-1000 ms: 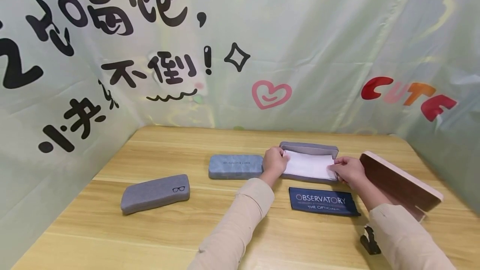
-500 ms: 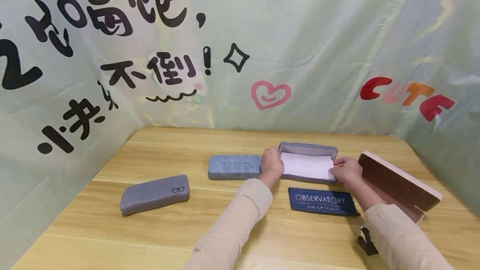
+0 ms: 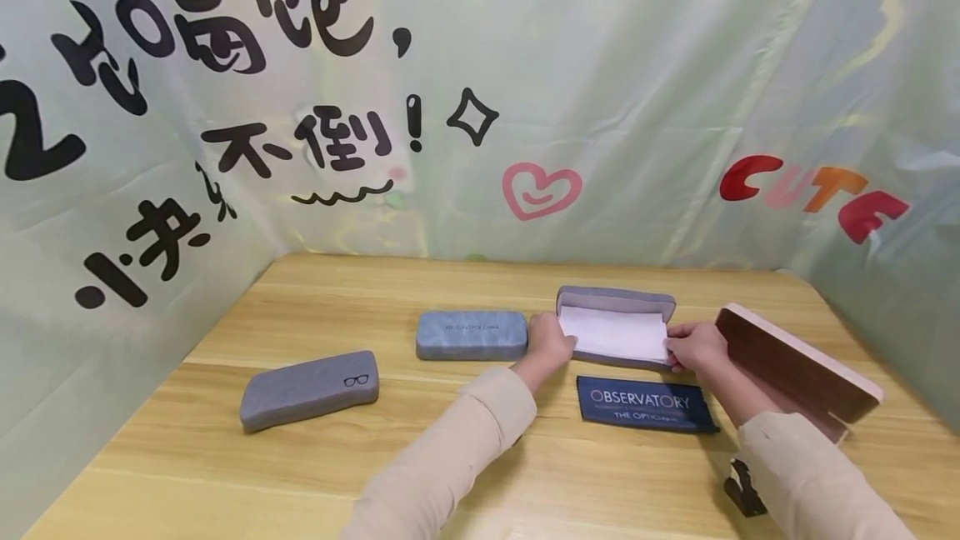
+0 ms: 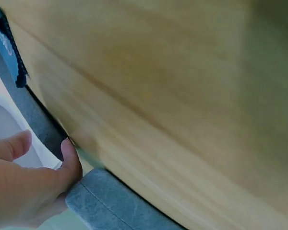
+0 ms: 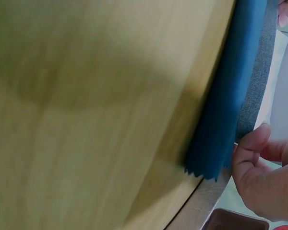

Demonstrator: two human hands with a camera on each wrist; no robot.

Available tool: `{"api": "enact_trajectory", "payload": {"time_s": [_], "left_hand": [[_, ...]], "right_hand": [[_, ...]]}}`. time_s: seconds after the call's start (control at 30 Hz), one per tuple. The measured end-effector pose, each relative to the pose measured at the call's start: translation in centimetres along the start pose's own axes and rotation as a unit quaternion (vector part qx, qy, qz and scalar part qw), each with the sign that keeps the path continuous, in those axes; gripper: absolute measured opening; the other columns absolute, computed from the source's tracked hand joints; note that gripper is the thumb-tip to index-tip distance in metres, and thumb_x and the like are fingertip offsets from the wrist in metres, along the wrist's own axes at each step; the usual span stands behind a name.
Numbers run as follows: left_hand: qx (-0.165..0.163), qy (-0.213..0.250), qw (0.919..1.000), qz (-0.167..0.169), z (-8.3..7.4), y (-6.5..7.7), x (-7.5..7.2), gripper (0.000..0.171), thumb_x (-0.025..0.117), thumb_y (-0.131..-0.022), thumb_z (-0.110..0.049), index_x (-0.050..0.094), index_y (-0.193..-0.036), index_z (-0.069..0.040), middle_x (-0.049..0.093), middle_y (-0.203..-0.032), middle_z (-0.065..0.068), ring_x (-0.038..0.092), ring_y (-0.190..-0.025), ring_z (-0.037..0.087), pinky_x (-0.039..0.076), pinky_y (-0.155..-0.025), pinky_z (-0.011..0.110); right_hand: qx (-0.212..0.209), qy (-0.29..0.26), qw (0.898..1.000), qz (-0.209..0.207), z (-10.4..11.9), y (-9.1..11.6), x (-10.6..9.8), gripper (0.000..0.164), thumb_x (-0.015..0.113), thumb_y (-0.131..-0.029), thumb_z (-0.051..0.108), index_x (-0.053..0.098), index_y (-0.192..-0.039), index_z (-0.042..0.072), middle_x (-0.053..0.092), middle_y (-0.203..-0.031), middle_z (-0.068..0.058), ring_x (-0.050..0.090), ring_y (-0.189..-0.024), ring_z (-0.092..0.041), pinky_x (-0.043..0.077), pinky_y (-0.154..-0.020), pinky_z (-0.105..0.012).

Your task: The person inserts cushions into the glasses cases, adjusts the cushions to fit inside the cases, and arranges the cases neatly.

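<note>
An opened grey glasses case (image 3: 617,299) stands at the back right of the table in the head view, its lid tipped back. A white sheet (image 3: 615,335) lies flat across its inside. My left hand (image 3: 550,340) holds the case's left end, thumb toward the front corner; the left wrist view shows the index finger (image 4: 71,160) against the end. At the opposite end, my right hand (image 3: 697,346) grips the right front corner, its thumb (image 5: 257,138) at the edge. Just in front lies a dark blue lens cloth (image 3: 647,404) printed with OBSERVATORY.
A closed blue glasses case (image 3: 471,335) sits close beside my left hand. Farther left is a closed grey case (image 3: 310,390) with a glasses print. An open pink case (image 3: 798,357) with brown lining stands right of my right hand. A small black object (image 3: 742,488) is partly behind the right sleeve.
My left hand has come off the sheet's left edge and slid toward the case's front left corner. My right hand has shifted slightly down at the right end. The sheet lies flatter.
</note>
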State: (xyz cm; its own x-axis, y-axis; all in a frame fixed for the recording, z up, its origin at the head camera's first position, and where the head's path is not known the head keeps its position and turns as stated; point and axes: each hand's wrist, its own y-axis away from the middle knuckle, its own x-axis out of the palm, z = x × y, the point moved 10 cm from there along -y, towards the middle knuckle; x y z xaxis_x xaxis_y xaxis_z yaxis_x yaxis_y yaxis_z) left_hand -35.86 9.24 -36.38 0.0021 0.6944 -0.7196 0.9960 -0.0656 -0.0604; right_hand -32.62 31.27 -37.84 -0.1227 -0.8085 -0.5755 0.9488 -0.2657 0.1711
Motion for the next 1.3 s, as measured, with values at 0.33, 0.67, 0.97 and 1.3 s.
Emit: {"api": "enact_trajectory", "payload": {"time_s": [0.33, 0.67, 0.97, 1.3], "left_hand": [[0.025, 0.019, 0.9995, 0.008, 0.0, 0.8, 0.2, 0.033, 0.072, -0.079, -0.017, 0.063, -0.094, 0.011, 0.059, -0.099, 0.020, 0.057, -0.096, 0.029, 0.047, -0.090, 0.034], [0.060, -0.016, 0.9978, 0.023, 0.0, 1.1, -0.2, 0.026, 0.071, -0.080, -0.020, 0.063, -0.081, 0.005, 0.063, -0.085, 0.015, 0.055, -0.090, 0.026, 0.043, -0.087, 0.032], [0.061, 0.008, 0.9974, 0.037, 0.5, 1.1, -0.6, 0.023, 0.071, -0.080, -0.018, 0.064, -0.083, 0.004, 0.064, -0.083, 0.014, 0.055, -0.078, 0.019, 0.047, -0.076, 0.028], [0.077, 0.065, 0.9936, 0.050, 0.9, 1.0, -1.0, 0.020, 0.074, -0.078, -0.014, 0.065, -0.080, 0.004, 0.054, -0.062, 0.003, 0.042, -0.057, 0.009, 0.040, -0.054, 0.018]], "right_hand": [[-0.009, 0.028, 1.000, -0.004, -0.1, 0.4, 0.1, 0.031, 0.052, -0.087, -0.002, 0.049, -0.112, -0.021, 0.056, -0.056, 0.000, 0.053, -0.049, -0.006, 0.049, -0.048, -0.023], [-0.007, 0.011, 1.000, 0.003, -0.4, 1.1, 0.5, 0.034, 0.051, -0.088, -0.002, 0.046, -0.116, -0.021, 0.058, -0.066, -0.005, 0.054, -0.053, -0.007, 0.051, -0.051, -0.023], [-0.023, 0.000, 1.000, 0.007, 0.1, 1.4, 1.0, 0.035, 0.048, -0.088, -0.003, 0.045, -0.117, -0.022, 0.058, -0.067, -0.007, 0.053, -0.054, -0.007, 0.050, -0.051, -0.023], [-0.024, -0.018, 0.999, 0.022, 0.7, 1.8, 1.7, 0.035, 0.047, -0.089, -0.004, 0.042, -0.119, -0.023, 0.055, -0.067, -0.006, 0.052, -0.054, -0.007, 0.050, -0.051, -0.021]]}}
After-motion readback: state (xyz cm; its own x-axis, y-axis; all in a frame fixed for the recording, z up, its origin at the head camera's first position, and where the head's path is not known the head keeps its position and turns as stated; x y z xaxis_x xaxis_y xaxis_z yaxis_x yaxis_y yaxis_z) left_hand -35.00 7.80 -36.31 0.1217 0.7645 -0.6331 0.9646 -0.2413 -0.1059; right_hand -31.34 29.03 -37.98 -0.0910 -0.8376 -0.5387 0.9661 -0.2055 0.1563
